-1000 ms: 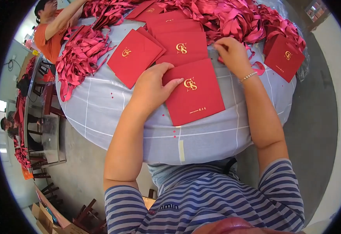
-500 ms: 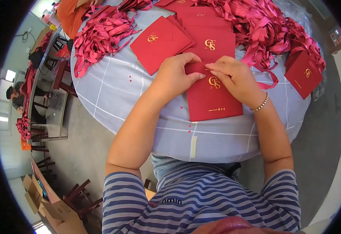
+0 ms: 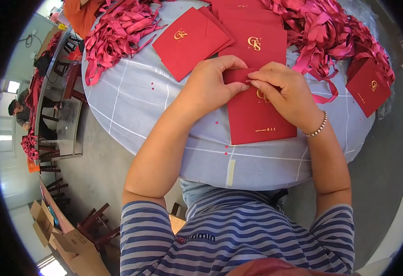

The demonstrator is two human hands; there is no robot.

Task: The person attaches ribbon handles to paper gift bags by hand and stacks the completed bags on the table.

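Observation:
A red envelope [image 3: 262, 120] with gold lettering lies near the front of the cloth-covered table. My left hand [image 3: 217, 83] grips its top left edge between thumb and fingers. My right hand [image 3: 286, 92], with a beaded bracelet at the wrist, is pinched at the envelope's top edge, covering part of the gold logo; what is between those fingertips is too small to make out. Behind my hands lies a stack of red envelopes [image 3: 252, 30]. To its left is a smaller overlapping pile of envelopes [image 3: 187, 43].
Heaps of red ribbon lie at the left [image 3: 123, 34] and right [image 3: 321, 32]. Another envelope [image 3: 369, 87] hangs at the table's right edge. A person in orange [image 3: 79, 16] is at the far left; another person [image 3: 24, 108] sits beyond. Cardboard boxes [image 3: 75, 250] stand lower left.
My right hand has come in from the right ribbons to the front envelope's top edge. My left hand has kept hold of that envelope. The camera view has shifted.

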